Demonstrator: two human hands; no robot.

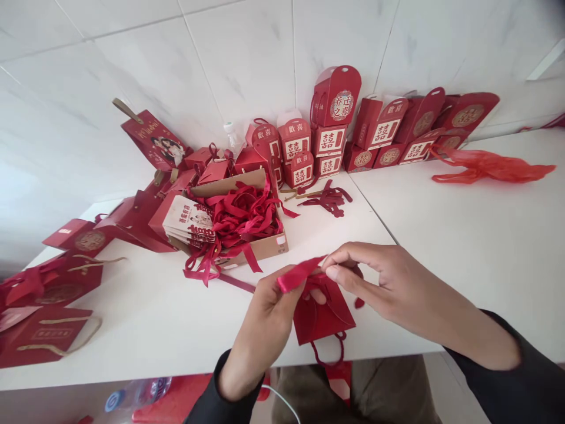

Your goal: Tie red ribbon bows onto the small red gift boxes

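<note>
My left hand (265,315) and my right hand (388,282) meet over the white table's (176,318) near edge. Both pinch a red ribbon (300,272) that stretches between their fingertips. Under the ribbon a small red gift bag (322,321) lies on the table, with its cord handle hanging over the edge. My left fingers also rest against the bag's top. Both hands are closed in a pinch.
A cardboard box (260,247) full of red ribbons and printed cards sits ahead. Red gift boxes (335,118) are stacked along the tiled wall. Flat red bags (48,335) lie at left, a red plastic bag (489,166) at right. A water bottle (136,394) lies below the table.
</note>
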